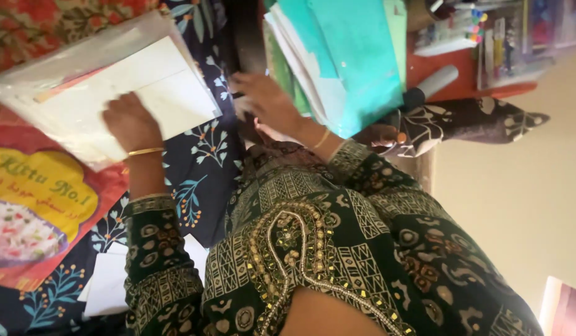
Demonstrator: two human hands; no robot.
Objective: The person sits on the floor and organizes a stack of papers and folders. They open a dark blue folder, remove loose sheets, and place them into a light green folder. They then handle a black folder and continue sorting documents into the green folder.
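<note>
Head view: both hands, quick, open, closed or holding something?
Left hand: rests on the white sheets, fingers curled; grip cannot be told.
Right hand: open, fingers touching the paper stack.

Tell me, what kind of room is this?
Probably a room at home used for paper crafts. A floral bedspread lies under a clear sleeve of white paper, teal paper sheets are stacked nearby, and a set of marker pens sits on a red surface.

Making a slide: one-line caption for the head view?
Left hand on clear-bagged white paper sheets; right hand against turquoise paper stack.
</note>
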